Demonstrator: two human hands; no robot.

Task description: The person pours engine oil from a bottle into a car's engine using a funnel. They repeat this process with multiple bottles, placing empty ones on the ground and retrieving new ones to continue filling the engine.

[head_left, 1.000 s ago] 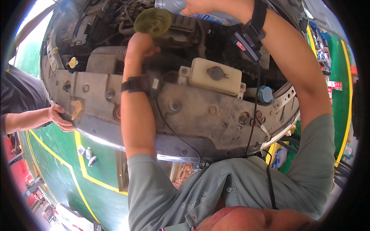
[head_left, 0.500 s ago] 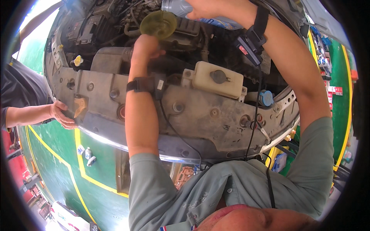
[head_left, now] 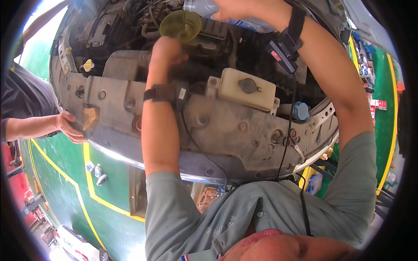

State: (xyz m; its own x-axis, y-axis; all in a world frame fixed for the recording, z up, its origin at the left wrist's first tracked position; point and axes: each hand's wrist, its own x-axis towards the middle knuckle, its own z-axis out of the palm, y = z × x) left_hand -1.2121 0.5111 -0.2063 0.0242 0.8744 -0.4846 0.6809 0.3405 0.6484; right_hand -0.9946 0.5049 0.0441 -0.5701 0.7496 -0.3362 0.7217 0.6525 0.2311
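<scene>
Clock read off the head view. Pour step in hand, by my read: greenish see-through funnel [head_left: 172, 27] sits between 11 and 12 over the engine [head_left: 213, 32], bowl up; its stem is hidden, so can't confirm what it's seated in. Grey bottle [head_left: 202, 8] is tipped on its side at 12, mouth pointing to 9 and over the bowl. What looks like a thin dark stream [head_left: 183, 18] drops from mouth into bowl. Right hand [head_left: 233, 8] reaches in from 2, fingers wrapped on the bottle from above, one pressed along its near side; the rest run out at the top edge, spacing unknown. Left hand [head_left: 166, 51] is at 11, right below the funnel and overlapping its near rim. Knuckles curled, one blurred digit sticks out toward 3; can't tell whether the others pinch the stem or just brace it. Other stuff: pale reservoir [head_left: 230, 92] at 1:30, blue cap [head_left: 301, 111] between 2 and 3, yellow cap [head_left: 89, 65] at 10, co-worker's hand [head_left: 69, 127] on the front edge at 9. Next move calls for a steady funnel and the mouth centred over the bowl, then a clean wrist roll to bring the bottle upright without dripping on the engine. Bottle fill level not readable. Main risk, I'd say: funnel tipping if the left hand lets go early.
</scene>
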